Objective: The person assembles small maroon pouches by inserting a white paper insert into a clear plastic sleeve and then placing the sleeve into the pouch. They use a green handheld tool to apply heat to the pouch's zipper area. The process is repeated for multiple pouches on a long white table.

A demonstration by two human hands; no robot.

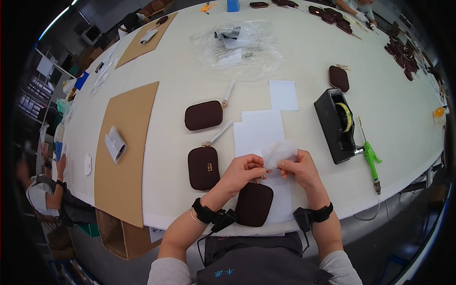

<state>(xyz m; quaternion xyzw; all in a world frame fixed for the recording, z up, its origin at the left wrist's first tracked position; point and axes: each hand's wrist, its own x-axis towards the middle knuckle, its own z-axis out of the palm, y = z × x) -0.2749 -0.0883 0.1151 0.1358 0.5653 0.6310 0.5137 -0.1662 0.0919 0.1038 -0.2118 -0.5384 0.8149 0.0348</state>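
Between my hands is a small, thin translucent white paper sheet [279,151]. My right hand [302,169] pinches it near its right edge. The fingers of my left hand [245,172] are closed at its lower left edge. A dark brown zipped pouch [255,205] lies below them by the near table edge; its beige cord [260,179] runs up to my left fingertips, partly hidden. Left of it lies a second brown pouch [204,168], and behind that a third pouch [204,115]. Each of these two has a white paper-wrapped strap. White paper sheets [261,126] lie beneath and beyond my hands.
To the right stand a black tape dispenser [332,128] and a green-handled tool [371,154] with a cable. Brown cardboard [126,180] covers the left side. Clear plastic [237,52] lies farther back, and more pouches [401,57] are heaped far right. Other people work around the table.
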